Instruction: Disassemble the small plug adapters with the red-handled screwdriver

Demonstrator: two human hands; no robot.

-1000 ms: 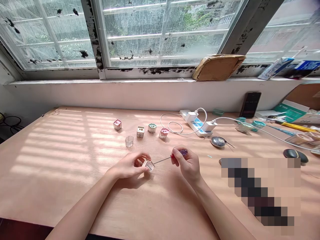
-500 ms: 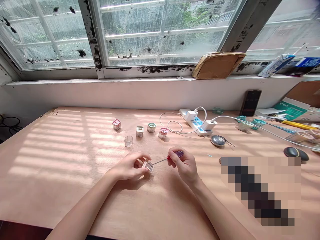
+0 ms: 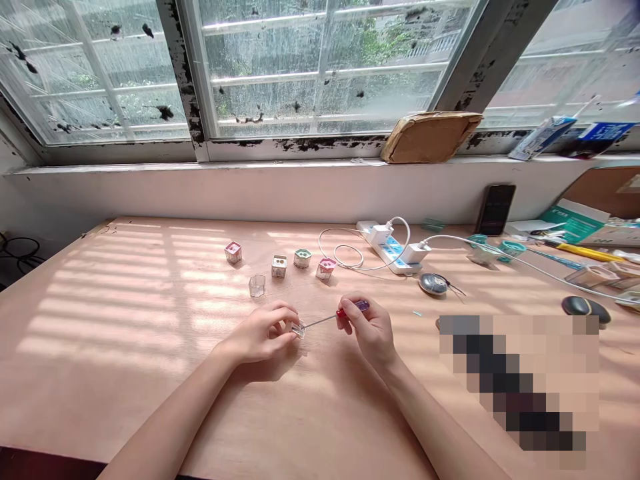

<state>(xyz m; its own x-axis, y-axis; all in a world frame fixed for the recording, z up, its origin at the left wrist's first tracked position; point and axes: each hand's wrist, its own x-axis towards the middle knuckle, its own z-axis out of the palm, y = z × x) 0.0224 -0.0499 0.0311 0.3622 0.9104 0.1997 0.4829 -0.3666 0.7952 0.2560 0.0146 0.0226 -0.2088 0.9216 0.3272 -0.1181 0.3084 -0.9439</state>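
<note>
My left hand (image 3: 265,331) pinches a small sharpener piece (image 3: 299,329), pale and clear with metal showing on it, just above the table. My right hand (image 3: 367,327) is closed round the purple-and-red handle of a screwdriver (image 3: 324,319), whose thin shaft points left. Its tip meets the sharpener piece. Beyond my hands stands a clear, open-topped container (image 3: 257,286). Near it are several small two-hole pencil sharpeners: a red-topped one (image 3: 233,252), a cream-topped one (image 3: 279,266), a green-topped one (image 3: 303,258) and a pink-topped one (image 3: 326,268).
A white power strip (image 3: 393,248) with plugs and looping cables lies at the back. A mouse-shaped dark object (image 3: 434,285), a phone (image 3: 495,209), a yellow-handled tool (image 3: 587,252) and teal-topped containers (image 3: 511,250) are to the right. A blurred patch (image 3: 520,387) covers the near right.
My left hand has turned the sharpener piece slightly and it shows less between the fingers. The screwdriver stays against it. The view has shifted a little.
</note>
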